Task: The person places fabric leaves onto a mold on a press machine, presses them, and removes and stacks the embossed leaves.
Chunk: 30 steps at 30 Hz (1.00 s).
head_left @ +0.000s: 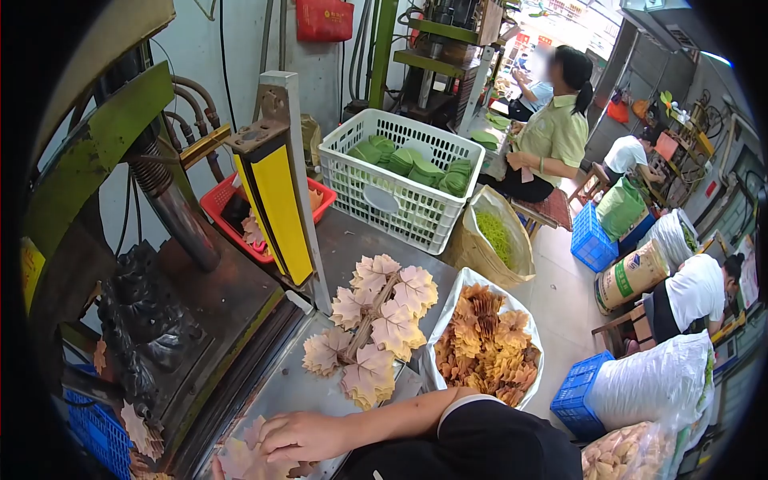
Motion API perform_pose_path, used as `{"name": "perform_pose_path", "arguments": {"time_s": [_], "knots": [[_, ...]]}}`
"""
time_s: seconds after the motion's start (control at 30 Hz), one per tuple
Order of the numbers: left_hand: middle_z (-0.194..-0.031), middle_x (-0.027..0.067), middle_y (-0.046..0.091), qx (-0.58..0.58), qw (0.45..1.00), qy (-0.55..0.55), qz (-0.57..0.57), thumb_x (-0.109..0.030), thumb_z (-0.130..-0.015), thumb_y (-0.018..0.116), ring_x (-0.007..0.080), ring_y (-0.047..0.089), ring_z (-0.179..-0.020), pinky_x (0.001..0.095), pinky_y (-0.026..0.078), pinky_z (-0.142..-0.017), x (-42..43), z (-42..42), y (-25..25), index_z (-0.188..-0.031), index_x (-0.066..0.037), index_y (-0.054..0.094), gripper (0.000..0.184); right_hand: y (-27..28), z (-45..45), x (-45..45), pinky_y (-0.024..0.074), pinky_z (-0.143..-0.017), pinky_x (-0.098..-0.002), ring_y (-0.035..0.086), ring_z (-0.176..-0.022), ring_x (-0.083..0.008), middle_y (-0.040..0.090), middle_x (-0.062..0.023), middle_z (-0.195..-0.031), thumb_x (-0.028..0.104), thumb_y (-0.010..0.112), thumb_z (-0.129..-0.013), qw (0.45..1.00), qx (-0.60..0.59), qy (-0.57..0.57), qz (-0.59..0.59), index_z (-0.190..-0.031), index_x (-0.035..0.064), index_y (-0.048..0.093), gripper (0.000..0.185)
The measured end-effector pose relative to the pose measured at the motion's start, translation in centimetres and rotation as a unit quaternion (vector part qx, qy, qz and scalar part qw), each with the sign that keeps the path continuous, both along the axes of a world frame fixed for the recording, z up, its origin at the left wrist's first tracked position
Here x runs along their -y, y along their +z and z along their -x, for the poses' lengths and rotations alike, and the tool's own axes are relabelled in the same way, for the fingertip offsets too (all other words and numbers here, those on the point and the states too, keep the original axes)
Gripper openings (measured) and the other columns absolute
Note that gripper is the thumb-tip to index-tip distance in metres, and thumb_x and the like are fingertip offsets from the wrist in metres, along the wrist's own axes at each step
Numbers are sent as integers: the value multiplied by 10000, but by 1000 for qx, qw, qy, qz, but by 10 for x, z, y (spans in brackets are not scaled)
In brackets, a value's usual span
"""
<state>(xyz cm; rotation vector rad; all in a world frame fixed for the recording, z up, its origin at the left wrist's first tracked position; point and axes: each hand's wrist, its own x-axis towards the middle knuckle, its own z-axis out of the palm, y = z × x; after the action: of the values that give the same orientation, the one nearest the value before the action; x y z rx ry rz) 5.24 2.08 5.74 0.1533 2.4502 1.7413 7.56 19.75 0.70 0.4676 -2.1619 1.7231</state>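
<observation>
My right hand (308, 436) reaches in from the lower right, its fingers bent over pale pink-beige artificial maple leaves (240, 458) at the metal table's edge. The fingertips press on these leaves. Of my left hand (218, 469) only a fingertip shows at the bottom edge, beside the same leaves; the rest is out of frame. Just beyond my right arm, a bunch of stacked artificial maple leaves (380, 316), cream with pinkish tints, lies on the metal table (276, 376). To its right stands a white sack (534, 320) full of orange-brown leaves.
At left is a press (104, 144) with a dark leaf-shaped mould (148, 320) and a yellow guard post (276, 212). Behind stand a red basket (216, 196) and a white crate (392, 216) of green leaves. A seated co-worker (552, 132) and blue crates (592, 236) are farther right.
</observation>
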Motion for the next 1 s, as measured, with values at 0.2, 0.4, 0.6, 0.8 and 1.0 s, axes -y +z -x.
{"name": "perform_pose_path", "arguments": {"time_s": [0.2, 0.4, 0.6, 0.8, 1.0], "knots": [[-1367, 166, 441, 114, 993, 23, -36, -27, -877, 539, 259, 432, -1240, 360, 369, -1013, -3, 2, 13, -1421, -66, 385, 567, 1, 2, 1, 456, -850, -425, 572, -979, -327, 612, -115, -957, 170, 602, -893, 1000, -15, -5, -1, -970, 25, 649, 171], [-1419, 197, 395, 86, 995, -17, -49, -125, -945, 556, 265, 443, -1224, 347, 381, -983, 20, 10, -14, -1449, -70, 292, 572, 0, 0, 2, 444, -882, -420, 575, -991, -319, 617, -106, -975, 171, 581, -909, 1000, -8, -25, 16, -1001, 49, 648, 166], [-1416, 207, 412, 43, 995, -19, -90, -102, -961, 546, 278, 473, -1211, 359, 402, -981, 8, 6, 4, -1402, -25, 346, 490, -7, 13, 5, 458, -842, -429, 571, -988, -315, 597, -107, -988, 179, 586, -902, 999, 4, -13, 43, -998, 51, 631, 167], [-1270, 187, 554, -31, 999, -33, -18, -66, -961, 525, 269, 536, -1139, 353, 426, -970, 15, 6, -4, -1299, 15, 476, 351, -1, 18, 16, 472, -781, -431, 565, -919, -335, 579, -103, -970, 205, 600, -883, 993, -87, -69, -27, -950, 67, 622, 156], [-1233, 157, 579, -26, 993, -89, -76, -55, -946, 532, 230, 556, -1094, 324, 441, -945, 28, 18, -30, -1251, 49, 513, 323, -7, 18, 10, 482, -811, -430, 592, -919, -334, 602, -115, -948, 207, 573, -900, 998, -27, -41, -30, -960, 86, 634, 149]]}}
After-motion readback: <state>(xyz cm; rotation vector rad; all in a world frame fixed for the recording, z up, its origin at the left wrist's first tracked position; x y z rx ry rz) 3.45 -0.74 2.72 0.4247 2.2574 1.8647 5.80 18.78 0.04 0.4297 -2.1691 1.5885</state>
